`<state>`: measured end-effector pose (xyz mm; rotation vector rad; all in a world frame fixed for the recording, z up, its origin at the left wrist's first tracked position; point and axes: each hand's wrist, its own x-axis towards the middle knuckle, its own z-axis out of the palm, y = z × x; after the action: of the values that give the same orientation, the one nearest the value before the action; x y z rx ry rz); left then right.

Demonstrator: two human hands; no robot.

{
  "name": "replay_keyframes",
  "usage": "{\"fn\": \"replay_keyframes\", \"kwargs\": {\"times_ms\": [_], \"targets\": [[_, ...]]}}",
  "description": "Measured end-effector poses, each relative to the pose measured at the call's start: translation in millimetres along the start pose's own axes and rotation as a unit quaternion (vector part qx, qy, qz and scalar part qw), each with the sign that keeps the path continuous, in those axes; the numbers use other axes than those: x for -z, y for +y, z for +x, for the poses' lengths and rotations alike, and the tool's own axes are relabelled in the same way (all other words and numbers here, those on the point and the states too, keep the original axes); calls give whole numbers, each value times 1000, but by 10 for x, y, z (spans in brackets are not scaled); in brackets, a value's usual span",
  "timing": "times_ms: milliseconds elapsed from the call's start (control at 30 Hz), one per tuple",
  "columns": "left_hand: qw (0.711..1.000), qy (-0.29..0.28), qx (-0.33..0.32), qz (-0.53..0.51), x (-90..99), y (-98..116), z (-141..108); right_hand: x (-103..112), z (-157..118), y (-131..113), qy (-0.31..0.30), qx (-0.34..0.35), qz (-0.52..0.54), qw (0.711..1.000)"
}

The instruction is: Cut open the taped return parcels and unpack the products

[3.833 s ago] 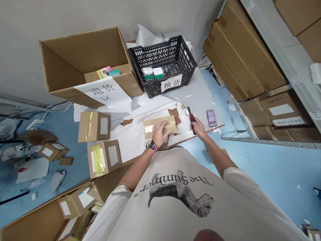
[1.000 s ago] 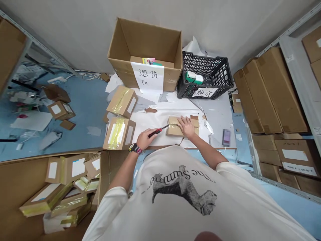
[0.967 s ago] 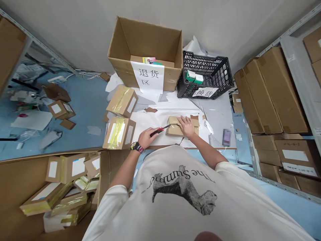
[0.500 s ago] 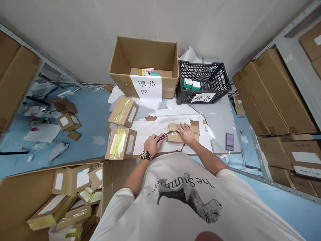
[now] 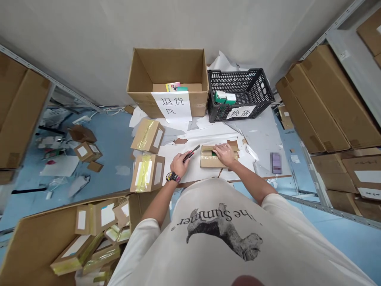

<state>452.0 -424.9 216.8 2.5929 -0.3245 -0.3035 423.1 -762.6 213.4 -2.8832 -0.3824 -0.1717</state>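
My left hand (image 5: 179, 163) is closed round a black and red utility knife (image 5: 192, 153), which points up and to the right, clear of the box. On the white-covered table lies a small cardboard box (image 5: 208, 161) with clear tape on its front. My right hand (image 5: 225, 154) grips this box at its top flap, fingers curled at the opening. A bit of green shows in the gap beside the fingertips; the rest of the contents is hidden.
Two taped boxes (image 5: 148, 135) stand at the table's left. Behind are a large carton (image 5: 139, 104) and a black crate (image 5: 212, 113), each holding small packs. A phone (image 5: 276, 163) lies right. A big carton of parcels (image 5: 44, 230) stands lower left. Shelves flank both sides.
My left hand has drawn the knife back left, away from the box. The box's top flap has parted, and green shows inside. My right hand stays on the box.
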Motion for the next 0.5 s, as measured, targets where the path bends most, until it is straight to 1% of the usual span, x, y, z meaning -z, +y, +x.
{"fn": "replay_keyframes", "kwargs": {"times_ms": [67, 133, 233, 300, 333, 367, 400, 433, 467, 500], "targets": [[998, -4, 55, -6, -84, -97, 53, 107, 39, 67, -7, 24, -2, 1000], [994, -11, 106, -3, -183, -231, 104, 206, 50, 123, -2, 10, -17, 1000], [989, -10, 148, -22, -304, -398, 165, 318, -37, 140, 3, -76, -37, 996], [987, 26, 146, -55, -325, -404, 188, 373, -170, 95, -4, -118, -23, 993], [987, 56, 128, -77, -310, -362, 193, 396, -252, 61, -9, -126, -9, 992], [987, 84, 95, -102, -282, -288, 195, 415, -340, 24, -14, -130, 4, 991], [985, 102, 48, -128, -242, -185, 196, 431, -428, -16, -22, -132, 17, 991], [983, 99, -12, -153, -198, -58, 199, 442, -509, -54, -35, -136, 27, 990], [979, 73, -79, -174, -154, 88, 208, 449, -581, -91, -51, -141, 34, 988], [971, 23, -148, -188, -116, 243, 225, 452, -642, -126, -68, -148, 38, 986]]}}
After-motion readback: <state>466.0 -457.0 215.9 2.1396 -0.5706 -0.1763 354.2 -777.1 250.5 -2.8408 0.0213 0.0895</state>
